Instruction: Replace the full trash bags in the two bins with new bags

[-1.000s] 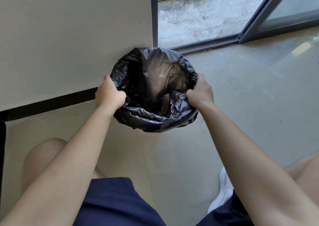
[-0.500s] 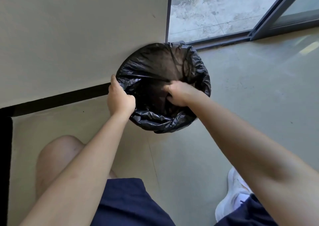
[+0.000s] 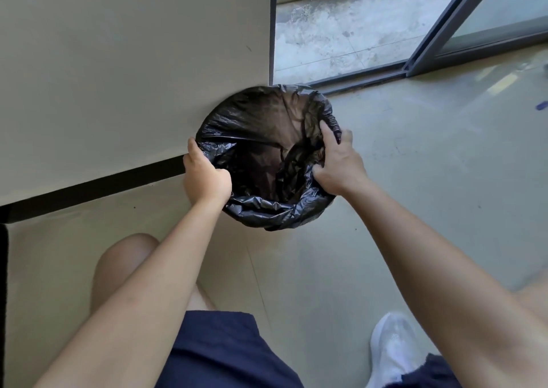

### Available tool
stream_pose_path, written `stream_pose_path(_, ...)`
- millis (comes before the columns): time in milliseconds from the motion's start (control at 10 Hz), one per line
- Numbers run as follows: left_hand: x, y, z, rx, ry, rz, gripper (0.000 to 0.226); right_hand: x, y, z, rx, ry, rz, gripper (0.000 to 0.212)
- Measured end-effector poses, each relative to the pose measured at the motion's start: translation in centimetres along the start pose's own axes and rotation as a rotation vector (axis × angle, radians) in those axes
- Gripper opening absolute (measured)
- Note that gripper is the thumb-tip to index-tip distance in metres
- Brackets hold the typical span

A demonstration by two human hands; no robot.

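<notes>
Black plastic: a bag (image 3: 261, 132) lines a round bin on the floor (image 3: 415, 209), against the wall (image 3: 118, 76) beside the door track (image 3: 355, 77).
Bin: hidden entirely under the bag's folded-over rim; only its round outline shows.
Left hand (image 3: 206, 177): closed over the bag's left rim, fingers curled out of sight under the plastic.
Right hand (image 3: 336, 162): at the right rim, thumb inside, fingers outside, pinching crumpled plastic between them.
Bag interior: dark and creased; contents, if any, cannot be made out.
Person: crouched, bare knee (image 3: 127, 263) and dark shorts (image 3: 219, 352) in view, white shoe (image 3: 391, 349) cut off at the bottom edge.
Beyond the door: small items at the top edge, cropped and unclear.
</notes>
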State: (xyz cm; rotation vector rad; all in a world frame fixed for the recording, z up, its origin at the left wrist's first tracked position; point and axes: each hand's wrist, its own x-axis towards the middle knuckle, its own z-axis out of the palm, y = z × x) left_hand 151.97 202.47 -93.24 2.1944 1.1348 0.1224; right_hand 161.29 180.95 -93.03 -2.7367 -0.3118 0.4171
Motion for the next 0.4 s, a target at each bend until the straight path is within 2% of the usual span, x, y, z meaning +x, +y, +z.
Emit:
stream_pose_path(100, 0.3, 0.0, -0.5, -0.007, -0.046, 0.029, 0.074, -0.1, 0.2, 0.2, -0.019, 0.024, -0.031, 0.083)
stream_pose_path(200, 0.2, -0.3, -0.9, 0.133, -0.083, 0.142, 0.078, -0.3, 0.3, 0.0, -0.016, 0.033, -0.068, 0.082)
stream_pose_path(300, 0.6, -0.5, -1.4, 0.265, -0.153, 0.164, 0.098, -0.2, 0.5, -0.1, 0.021, 0.004, -0.082, 0.082)
stream_pose_path(400, -1.2, -0.1, -2.0, 0.319, -0.044, 0.295, 0.091, -0.1, 0.4, -1.0, 0.115, -0.04, -0.045, 0.084)
